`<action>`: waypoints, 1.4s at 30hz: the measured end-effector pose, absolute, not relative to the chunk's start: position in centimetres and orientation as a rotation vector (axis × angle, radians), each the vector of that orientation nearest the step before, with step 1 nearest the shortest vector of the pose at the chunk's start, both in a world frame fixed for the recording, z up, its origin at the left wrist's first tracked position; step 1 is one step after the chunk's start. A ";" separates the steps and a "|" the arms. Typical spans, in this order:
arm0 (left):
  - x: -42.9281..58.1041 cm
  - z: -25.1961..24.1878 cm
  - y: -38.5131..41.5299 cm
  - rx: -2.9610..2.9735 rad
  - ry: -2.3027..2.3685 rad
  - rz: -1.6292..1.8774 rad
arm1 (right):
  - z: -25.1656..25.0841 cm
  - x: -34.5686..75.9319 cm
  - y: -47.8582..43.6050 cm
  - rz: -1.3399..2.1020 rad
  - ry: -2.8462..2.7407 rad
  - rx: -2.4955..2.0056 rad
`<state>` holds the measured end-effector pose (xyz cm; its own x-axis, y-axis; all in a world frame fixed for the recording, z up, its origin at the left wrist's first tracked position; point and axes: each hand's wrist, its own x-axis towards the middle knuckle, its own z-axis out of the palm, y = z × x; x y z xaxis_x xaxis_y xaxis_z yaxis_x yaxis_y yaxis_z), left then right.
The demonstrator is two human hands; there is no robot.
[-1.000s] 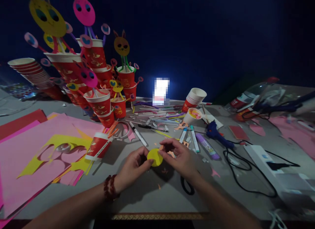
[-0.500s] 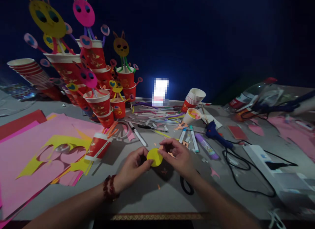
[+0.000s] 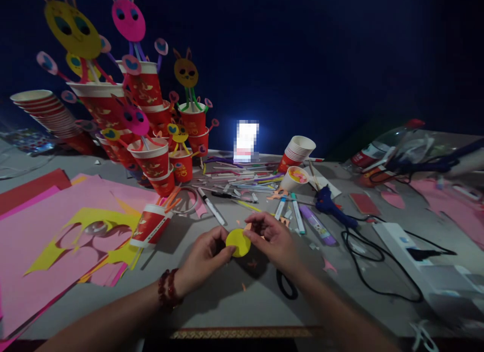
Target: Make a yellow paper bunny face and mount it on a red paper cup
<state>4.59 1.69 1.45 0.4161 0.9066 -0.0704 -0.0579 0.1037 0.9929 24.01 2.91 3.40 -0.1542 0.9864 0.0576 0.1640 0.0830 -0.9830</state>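
A yellow paper circle (image 3: 238,243) is held up over the table between my two hands. My left hand (image 3: 207,251) pinches its left edge with the thumb in front; a dark red bead bracelet (image 3: 170,288) circles that wrist. My right hand (image 3: 271,239) pinches the circle's upper right edge between thumb and fingers. Small orange scraps lie on the table below and behind the hands. Beneath my right forearm a black loop (image 3: 286,285), like a scissors handle, partly shows; the rest of it is hidden.
Paper cups with rabbit-faced figures (image 3: 148,146) crowd the back left. Cut pink and yellow sheets (image 3: 75,236) cover the left side. Pipe cleaners, markers (image 3: 297,214), a blue glue gun (image 3: 333,206) with its black cord, and a white power strip (image 3: 401,251) lie behind and right.
Both hands keep their pinch on the yellow paper circle. It has tilted very slightly to face me more; everything else looks the same.
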 end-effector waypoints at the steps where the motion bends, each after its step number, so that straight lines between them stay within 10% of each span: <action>1: 4.6 1.4 1.7 1.263 0.882 0.871 | 3.4 24.0 2.9 1.175 -1.481 -1.207; 42: 4.7 2.1 1.9 1.193 0.884 0.830 | 3.3 24.4 3.1 1.201 -1.516 -1.148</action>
<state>4.71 1.92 2.12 0.4264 0.8954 -0.1285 -0.0720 0.1751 0.9819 24.43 3.10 3.31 -0.2032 0.9757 0.0813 0.1439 0.1119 -0.9832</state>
